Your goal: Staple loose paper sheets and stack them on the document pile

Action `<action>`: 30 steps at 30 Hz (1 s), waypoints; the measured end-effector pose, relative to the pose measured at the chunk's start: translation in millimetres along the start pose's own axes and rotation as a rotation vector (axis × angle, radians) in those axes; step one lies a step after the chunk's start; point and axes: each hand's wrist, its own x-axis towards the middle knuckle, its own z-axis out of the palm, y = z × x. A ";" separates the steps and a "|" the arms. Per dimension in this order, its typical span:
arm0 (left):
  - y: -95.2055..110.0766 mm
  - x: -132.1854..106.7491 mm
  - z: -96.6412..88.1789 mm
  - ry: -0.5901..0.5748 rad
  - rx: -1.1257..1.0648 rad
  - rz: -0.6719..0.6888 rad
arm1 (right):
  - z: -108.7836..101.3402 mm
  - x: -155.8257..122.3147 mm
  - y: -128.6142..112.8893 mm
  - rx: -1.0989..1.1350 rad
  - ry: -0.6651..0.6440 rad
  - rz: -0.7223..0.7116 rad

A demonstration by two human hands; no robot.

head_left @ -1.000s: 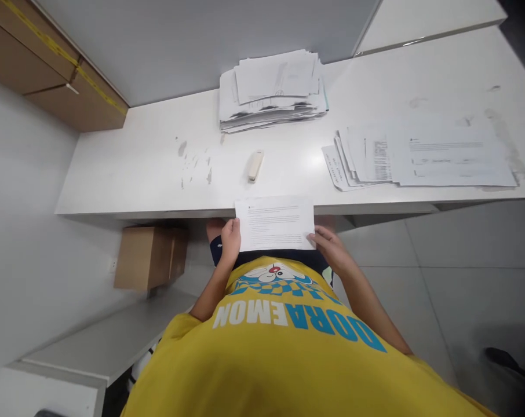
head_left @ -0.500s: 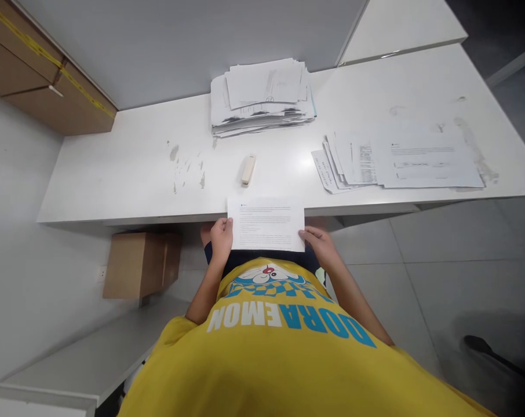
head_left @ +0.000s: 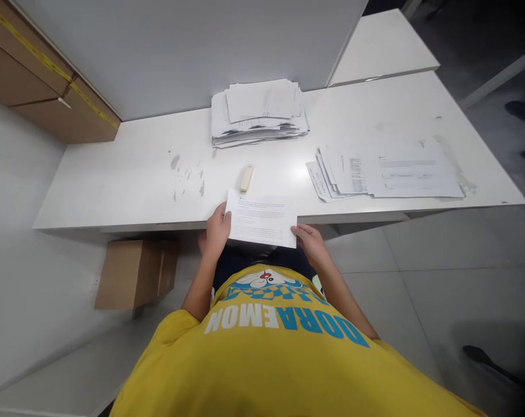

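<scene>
A printed sheet of paper [head_left: 262,221] spans the space between my hands at the front edge of the desk. My left hand [head_left: 218,227] pinches its left edge, thumb on top. On the opposite edge, my right hand [head_left: 308,240] grips the lower right side with thumb and fingers. Whether more than one sheet is held I cannot tell. Just beyond the paper, a small cream-coloured stapler [head_left: 246,178] lies on the white desk [head_left: 136,191].
A thick stack of papers [head_left: 260,113] rests at the back against the grey partition [head_left: 193,52]. To the right, overlapping printed sheets [head_left: 401,174] are fanned out. Cardboard boxes stand at the back left [head_left: 49,87] and below the desk [head_left: 123,275].
The sheet has tilted, its left side rising slightly toward the stapler along with my left hand. Both hands keep their grip. The camera view has shifted a little.
</scene>
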 end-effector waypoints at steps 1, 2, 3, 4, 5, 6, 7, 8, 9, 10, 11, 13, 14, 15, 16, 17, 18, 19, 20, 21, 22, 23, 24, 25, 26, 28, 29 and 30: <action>0.2 2.6 1.1 0.000 0.024 0.017 | 1.1 -0.7 -1.4 0.019 0.004 -0.003; 0.3 5.6 1.9 -0.003 0.059 0.042 | 2.1 -1.3 -3.5 0.039 0.013 -0.005; 0.7 9.2 2.5 -0.008 0.099 0.079 | 2.8 -1.6 -6.1 0.055 0.028 -0.006; 1.4 13.4 2.9 -0.014 0.143 0.127 | 3.2 -1.6 -9.1 0.064 0.046 -0.008; 2.4 18.2 3.3 -0.020 0.187 0.187 | 3.1 -1.0 -12.0 0.065 0.064 -0.013; 3.8 23.3 3.9 -0.021 0.228 0.256 | 2.2 0.1 -14.8 0.060 0.079 -0.019; 5.3 28.7 4.8 -0.019 0.263 0.333 | 0.6 1.6 -17.1 0.054 0.094 -0.027; 7.0 34.2 6.2 -0.017 0.289 0.418 | -1.7 3.4 -18.8 0.052 0.108 -0.033; 8.5 39.4 8.4 -0.022 0.309 0.504 | -4.7 5.2 -19.9 0.056 0.121 -0.040; 9.7 44.2 11.2 -0.035 0.324 0.585 | -8.0 6.9 -20.2 0.063 0.135 -0.046; 10.6 48.3 14.5 -0.056 0.338 0.655 | -11.4 8.2 -20.0 0.072 0.149 -0.052; 11.2 53.9 22.3 -0.099 0.360 0.750 | -17.6 9.3 -18.4 0.087 0.161 -0.059; 10.8 55.3 26.1 -0.110 0.368 0.775 | -20.1 9.1 -17.2 0.090 0.162 -0.059; 10.2 55.8 29.6 -0.113 0.373 0.790 | -22.0 8.8 -15.9 0.091 0.164 -0.054; 9.4 55.8 32.5 -0.112 0.372 0.796 | -23.4 8.4 -14.8 0.089 0.169 -0.046; 8.4 55.3 34.6 -0.112 0.364 0.797 | -24.3 8.3 -14.0 0.083 0.177 -0.039; 7.5 54.6 36.1 -0.115 0.349 0.796 | -25.0 8.6 -13.6 0.073 0.184 -0.034; 6.6 53.9 36.9 -0.123 0.331 0.794 | -25.7 9.5 -13.9 0.057 0.187 -0.032; 5.8 53.4 37.3 -0.132 0.311 0.794 | -26.5 11.1 -14.9 0.038 0.186 -0.035; 5.2 53.0 37.3 -0.141 0.294 0.795 | -27.4 13.5 -16.9 0.011 0.187 -0.045; 4.7 52.9 37.2 -0.148 0.280 0.794 | -28.7 16.5 -19.7 -0.027 0.190 -0.063; 4.3 52.9 37.0 -0.155 0.269 0.792 | -30.1 20.2 -23.2 -0.081 0.190 -0.086; 3.9 53.0 36.7 -0.161 0.258 0.788 | -31.7 24.3 -27.4 -0.153 0.188 -0.116; 3.5 53.1 36.4 -0.168 0.245 0.785 | -33.2 28.8 -31.8 -0.239 0.186 -0.148; 3.1 53.0 36.0 -0.176 0.230 0.782 | -34.5 33.5 -36.3 -0.325 0.185 -0.180; 1.9 52.6 35.2 -0.187 0.198 0.784 | -36.1 43.0 -44.3 -0.450 0.180 -0.234; 1.3 52.2 34.8 -0.188 0.182 0.787 | -36.5 47.6 -47.4 -0.476 0.178 -0.256; 0.8 51.8 34.3 -0.185 0.167 0.787 | -36.6 52.1 -49.6 -0.485 0.176 -0.275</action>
